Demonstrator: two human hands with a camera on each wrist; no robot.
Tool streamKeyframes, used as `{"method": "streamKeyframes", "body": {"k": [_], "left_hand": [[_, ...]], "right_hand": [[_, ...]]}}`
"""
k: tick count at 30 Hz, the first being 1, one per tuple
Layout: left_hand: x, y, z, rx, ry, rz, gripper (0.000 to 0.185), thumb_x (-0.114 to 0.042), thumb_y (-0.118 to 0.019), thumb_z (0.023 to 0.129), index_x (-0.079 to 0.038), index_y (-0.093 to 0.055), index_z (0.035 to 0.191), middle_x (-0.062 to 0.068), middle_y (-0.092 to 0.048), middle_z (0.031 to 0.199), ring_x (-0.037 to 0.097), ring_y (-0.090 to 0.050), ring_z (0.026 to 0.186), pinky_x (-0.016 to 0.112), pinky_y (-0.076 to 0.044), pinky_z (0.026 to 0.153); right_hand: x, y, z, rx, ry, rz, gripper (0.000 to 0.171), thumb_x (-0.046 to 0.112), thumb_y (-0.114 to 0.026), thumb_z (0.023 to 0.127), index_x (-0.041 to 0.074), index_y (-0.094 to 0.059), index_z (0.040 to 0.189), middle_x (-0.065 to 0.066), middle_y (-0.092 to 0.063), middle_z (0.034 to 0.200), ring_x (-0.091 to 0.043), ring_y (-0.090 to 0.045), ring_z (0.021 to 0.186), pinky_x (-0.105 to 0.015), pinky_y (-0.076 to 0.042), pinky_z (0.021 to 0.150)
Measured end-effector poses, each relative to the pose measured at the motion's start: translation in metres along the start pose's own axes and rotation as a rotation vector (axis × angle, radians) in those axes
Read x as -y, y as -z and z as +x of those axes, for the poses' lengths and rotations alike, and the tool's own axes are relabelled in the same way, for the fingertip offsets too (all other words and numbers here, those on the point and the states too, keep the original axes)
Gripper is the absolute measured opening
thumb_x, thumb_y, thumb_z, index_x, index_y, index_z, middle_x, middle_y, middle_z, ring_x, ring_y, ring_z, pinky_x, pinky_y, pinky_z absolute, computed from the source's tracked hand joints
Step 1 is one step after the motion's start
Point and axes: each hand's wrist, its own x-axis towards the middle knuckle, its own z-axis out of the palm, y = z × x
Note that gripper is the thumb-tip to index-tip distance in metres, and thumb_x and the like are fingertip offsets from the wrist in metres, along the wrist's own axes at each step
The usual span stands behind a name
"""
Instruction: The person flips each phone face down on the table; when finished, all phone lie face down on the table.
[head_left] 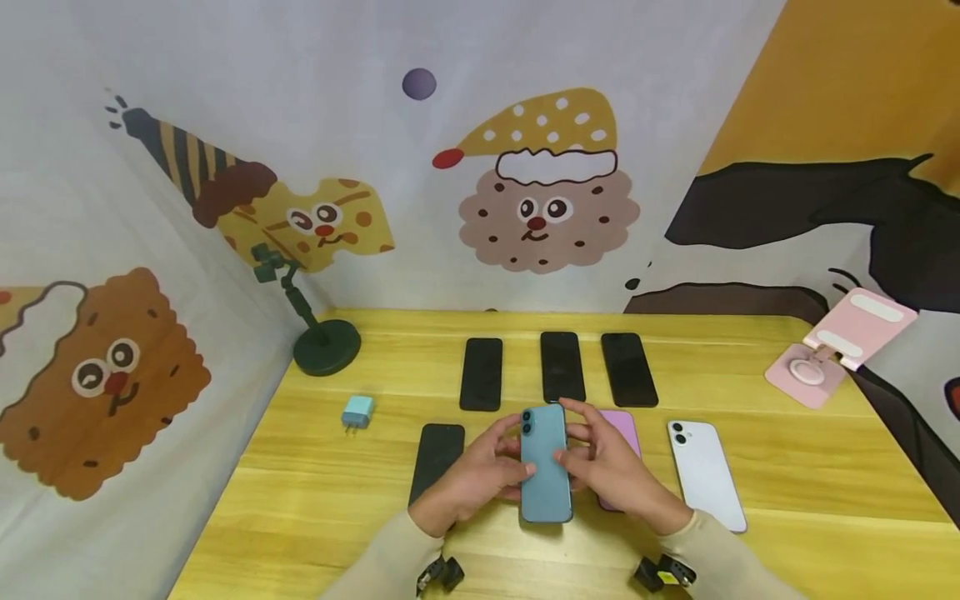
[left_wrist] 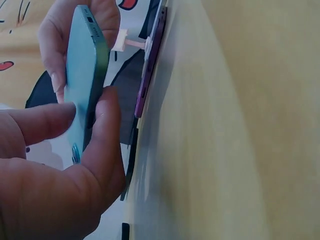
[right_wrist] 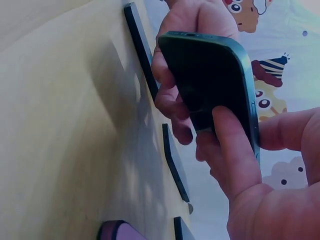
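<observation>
A teal-blue smartphone (head_left: 546, 483) is held up off the table between both hands, its back with two camera lenses turned up toward the head view. My left hand (head_left: 483, 471) grips its left edge, thumb on the back and fingers beneath. Across from it, my right hand (head_left: 611, 471) grips the other edge, thumb on the back, one finger reaching the top corner. The right wrist view shows the phone's dark screen (right_wrist: 210, 80) facing down, a right-hand finger lying against it. Behind the right hand lies a pink-purple phone (head_left: 626, 429), partly hidden.
Three black phones, left (head_left: 482, 375), middle (head_left: 562, 367) and right (head_left: 629, 369), lie in a back row. Another black phone (head_left: 437, 454) is beside the left hand; a white phone (head_left: 708, 475) lies rightward. Around them are a charger plug (head_left: 357, 412), green stand (head_left: 327, 346) and pink stand (head_left: 806, 379).
</observation>
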Motion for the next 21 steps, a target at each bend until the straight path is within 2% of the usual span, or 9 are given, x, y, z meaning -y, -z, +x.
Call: {"method": "streamKeyframes", "body": {"k": [4, 9, 13, 18, 21], "left_hand": [[-0.001, 0.002, 0.000, -0.033, -0.019, 0.028, 0.076, 0.001, -0.068, 0.100, -0.021, -0.034, 0.166, 0.018, -0.056, 0.128, 0.024, -0.066, 0.099, 0.036, -0.063, 0.072], [-0.004, 0.004, 0.000, -0.073, -0.055, 0.088, 0.076, 0.002, -0.068, 0.100, -0.018, -0.035, 0.165, 0.018, -0.056, 0.123, 0.023, -0.064, 0.095, 0.035, -0.061, 0.068], [-0.006, 0.006, 0.002, -0.105, -0.074, 0.129, 0.074, 0.003, -0.068, 0.099, -0.016, -0.037, 0.164, 0.019, -0.056, 0.119, 0.023, -0.063, 0.095, 0.035, -0.062, 0.066], [-0.007, 0.008, 0.005, -0.147, -0.044, 0.166, 0.072, 0.003, -0.068, 0.100, -0.015, -0.040, 0.163, 0.017, -0.058, 0.117, 0.023, -0.065, 0.095, 0.037, -0.064, 0.067], [-0.008, 0.009, 0.007, -0.166, -0.022, 0.171, 0.070, 0.003, -0.067, 0.100, -0.014, -0.040, 0.162, 0.017, -0.059, 0.118, 0.022, -0.066, 0.095, 0.037, -0.064, 0.068]], "right_hand": [[0.001, 0.000, 0.002, 0.015, -0.001, -0.006, 0.084, 0.006, -0.069, 0.101, 0.005, -0.016, 0.167, -0.036, -0.051, 0.151, -0.033, -0.076, 0.108, -0.045, -0.067, 0.073], [-0.001, 0.004, 0.005, 0.040, -0.001, -0.013, 0.089, 0.003, -0.068, 0.099, 0.007, -0.013, 0.169, -0.034, -0.055, 0.144, -0.031, -0.075, 0.108, -0.043, -0.067, 0.077], [-0.005, 0.006, 0.009, 0.027, -0.022, -0.057, 0.090, 0.006, -0.071, 0.099, 0.008, -0.015, 0.169, -0.031, -0.059, 0.140, -0.028, -0.076, 0.102, -0.043, -0.067, 0.076], [-0.011, 0.008, 0.016, -0.017, -0.080, -0.118, 0.087, 0.009, -0.075, 0.098, 0.012, -0.023, 0.169, -0.025, -0.061, 0.136, -0.025, -0.075, 0.090, -0.041, -0.067, 0.072], [-0.014, 0.007, 0.021, -0.036, -0.085, -0.150, 0.084, 0.009, -0.076, 0.098, 0.010, -0.028, 0.167, -0.023, -0.060, 0.132, -0.024, -0.074, 0.088, -0.039, -0.067, 0.071]]}}
